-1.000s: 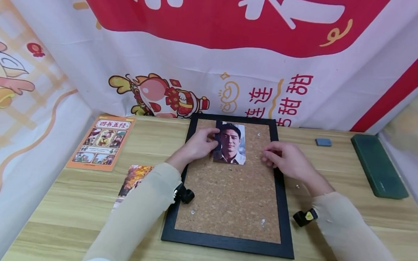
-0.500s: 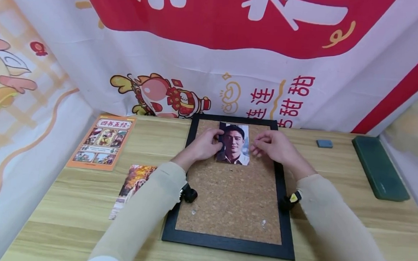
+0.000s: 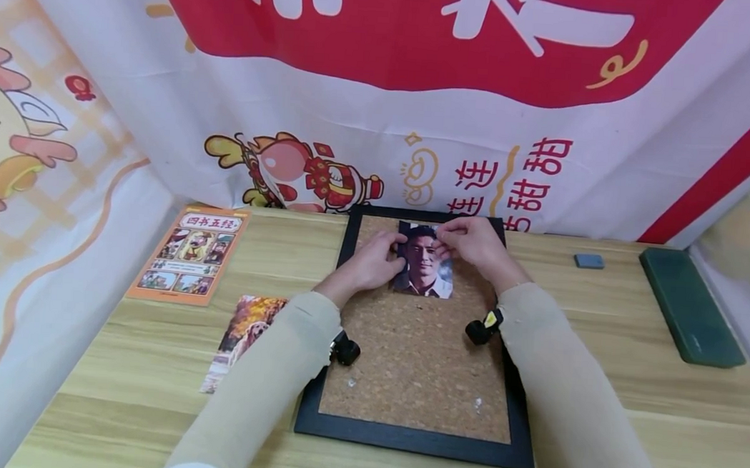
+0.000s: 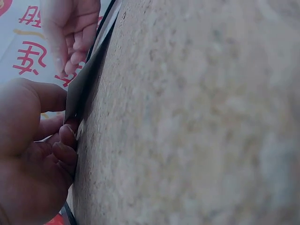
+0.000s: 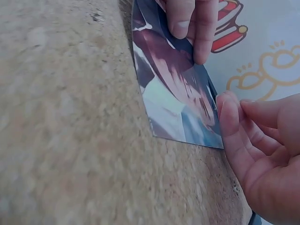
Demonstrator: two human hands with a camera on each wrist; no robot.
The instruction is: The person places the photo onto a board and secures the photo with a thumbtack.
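Head view shows a man's portrait photo [image 3: 421, 262] at the far end of a black-framed corkboard [image 3: 425, 359], its long axis running away from the person. The left hand [image 3: 373, 261] pinches its left edge; opposite, the right hand [image 3: 477, 246] is at the upper-right corner, thumb and forefinger together, anything between them indistinct.

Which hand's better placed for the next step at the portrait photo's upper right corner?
Right, probably. The right hand has its fingertips at that corner; the left hand pinches the portrait photo by its left edge over the corkboard, so it seems better used for steadying.
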